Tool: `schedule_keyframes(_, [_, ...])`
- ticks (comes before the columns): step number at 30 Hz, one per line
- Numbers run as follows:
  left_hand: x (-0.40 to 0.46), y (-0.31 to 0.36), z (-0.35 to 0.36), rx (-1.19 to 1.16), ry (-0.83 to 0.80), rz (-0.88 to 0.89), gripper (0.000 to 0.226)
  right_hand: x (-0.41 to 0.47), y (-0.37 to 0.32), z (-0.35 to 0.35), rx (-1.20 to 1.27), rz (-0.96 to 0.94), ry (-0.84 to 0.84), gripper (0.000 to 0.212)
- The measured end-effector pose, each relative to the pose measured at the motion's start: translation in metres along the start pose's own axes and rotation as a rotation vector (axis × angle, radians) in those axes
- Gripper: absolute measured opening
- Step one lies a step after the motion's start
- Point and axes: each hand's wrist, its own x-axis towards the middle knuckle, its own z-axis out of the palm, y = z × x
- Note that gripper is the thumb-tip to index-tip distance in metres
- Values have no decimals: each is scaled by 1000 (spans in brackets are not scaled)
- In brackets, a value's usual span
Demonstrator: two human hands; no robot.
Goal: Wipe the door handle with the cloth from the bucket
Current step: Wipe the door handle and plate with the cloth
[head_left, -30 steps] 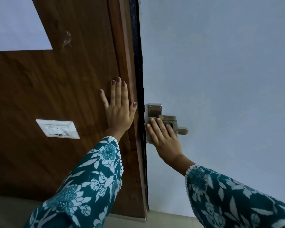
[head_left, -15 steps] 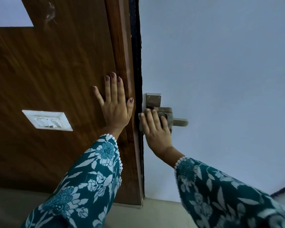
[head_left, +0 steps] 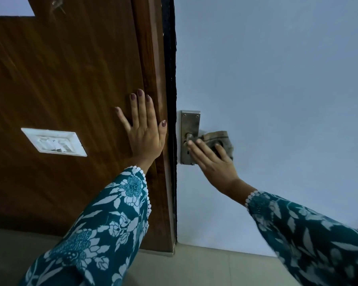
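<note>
A dark wood-grain panel (head_left: 60, 83) fills the view from 9 to 12 o'clock, carrying a white switch plate (head_left: 53, 142) at 9 o'clock; a pale blue-grey door (head_left: 277, 79) fills the side from 12 to 4 o'clock, and beige floor tile (head_left: 205, 269) runs along 6 o'clock. The left hand (head_left: 144, 133) lies flat and spread on the wood, holding nothing. The right hand (head_left: 212, 162) presses a crumpled brownish cloth (head_left: 220, 139) over the door handle (head_left: 189, 138), fingers wrapped around it, just right of centre. Half a second ago the cloth sat nearer the metal backplate (head_left: 190, 124), hiding most of it; now the cloth has slid toward 3 o'clock, covering the lever's end and baring the plate.
</note>
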Motion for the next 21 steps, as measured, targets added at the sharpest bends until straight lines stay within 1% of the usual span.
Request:
schedule_keyframes(3, [-5,-2,3,0,21,2,61,15,-16,2,9,-100,-1,56])
schedule_keyframes(5, [-6,-3,4,-2,22,3,61,14,-8,1,-3,-145,-22,55])
schedule_keyframes(9, [-6,-3,3,2,32,5,61,-14,23,-5,25,-147,-69,55])
schedule_keyframes(13, [-5,-1,4,9,49,-2,61,-14,25,-8,56,-134,-21,55])
schedule_keyframes(17, [-6,-1,1,5,30,-6,61,16,4,-16,97,-224,-26,52])
schedule_keyframes(21, [-6,-1,-3,-4,-16,4,60,7,21,-14,121,-272,-41,50])
